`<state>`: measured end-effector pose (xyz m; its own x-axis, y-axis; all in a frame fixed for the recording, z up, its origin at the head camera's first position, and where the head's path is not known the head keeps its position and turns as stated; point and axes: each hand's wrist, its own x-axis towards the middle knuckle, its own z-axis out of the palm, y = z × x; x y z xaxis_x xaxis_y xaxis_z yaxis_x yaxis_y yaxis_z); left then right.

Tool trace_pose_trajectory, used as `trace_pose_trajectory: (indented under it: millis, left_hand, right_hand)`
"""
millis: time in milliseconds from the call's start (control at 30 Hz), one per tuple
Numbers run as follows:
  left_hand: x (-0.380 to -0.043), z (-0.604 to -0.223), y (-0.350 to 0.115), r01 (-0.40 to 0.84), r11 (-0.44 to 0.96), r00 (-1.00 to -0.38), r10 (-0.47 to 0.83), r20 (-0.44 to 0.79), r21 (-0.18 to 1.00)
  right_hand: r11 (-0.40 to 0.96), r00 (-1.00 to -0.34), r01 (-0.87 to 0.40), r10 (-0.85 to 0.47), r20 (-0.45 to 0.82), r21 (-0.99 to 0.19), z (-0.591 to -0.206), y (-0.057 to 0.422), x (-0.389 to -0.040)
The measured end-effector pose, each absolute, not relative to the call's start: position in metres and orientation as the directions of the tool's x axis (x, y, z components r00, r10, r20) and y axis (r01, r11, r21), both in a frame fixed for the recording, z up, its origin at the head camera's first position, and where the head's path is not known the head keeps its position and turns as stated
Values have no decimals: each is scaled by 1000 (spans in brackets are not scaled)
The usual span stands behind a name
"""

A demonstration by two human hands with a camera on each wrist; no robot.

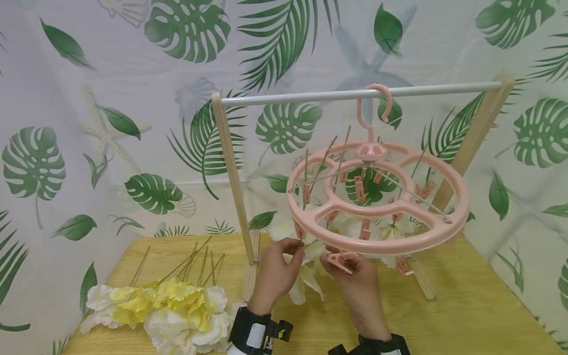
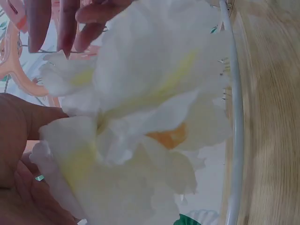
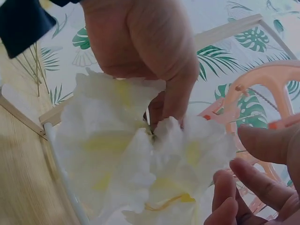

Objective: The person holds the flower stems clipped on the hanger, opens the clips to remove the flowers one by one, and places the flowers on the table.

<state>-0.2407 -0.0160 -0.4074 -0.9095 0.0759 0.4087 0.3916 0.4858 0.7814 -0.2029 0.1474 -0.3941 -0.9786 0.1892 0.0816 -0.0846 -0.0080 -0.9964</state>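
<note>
A white artificial flower (image 2: 136, 89) with yellow streaks hangs below the left rim of a pink round clip hanger (image 1: 310, 224). My left hand (image 1: 277, 271) pinches its stem just behind the petals, close under a pink clip (image 1: 299, 229). In the right wrist view the thumb and fingers of the left hand (image 3: 154, 42) meet at the flower's centre. My right hand (image 1: 357, 286) is at the flower's other side, its thumb and fingers (image 3: 262, 145) apart near the petal edge. Another pink clip (image 1: 340, 262) dangles in front of this hand in the head view.
The hanger hooks over a white rod (image 1: 301, 97) on a wooden stand (image 1: 232, 177). Other clips hold white flowers with upright stems. At the table's left lies a pile of yellow flowers (image 1: 177, 301) and white flowers (image 1: 173, 328), stems pointing back. A leaf-print cloth (image 1: 146, 98) hangs behind.
</note>
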Motion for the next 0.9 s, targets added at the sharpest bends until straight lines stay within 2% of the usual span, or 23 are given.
trace_pose_trajectory:
  millis: [233, 467, 733, 900]
  left_hand:
    - [-222, -414, -18, 415, 464, -901, 89, 425, 782]
    - [-209, -416, -20, 456, 438, -881, 101, 461, 775]
    - [-198, -414, -22, 526, 409, -849, 197, 490, 746]
    - [-195, -415, -25, 563, 373, -826, 243, 508, 737]
  right_hand:
    - [3, -920, -271, 295, 259, -963, -402, 131, -201]
    - [21, -943, -204, 265, 202, -979, -399, 123, -198]
    - [127, -927, -266, 238, 290, -956, -397, 121, -189]
    - [97, -936, -273, 204, 288, -957, -397, 125, -185]
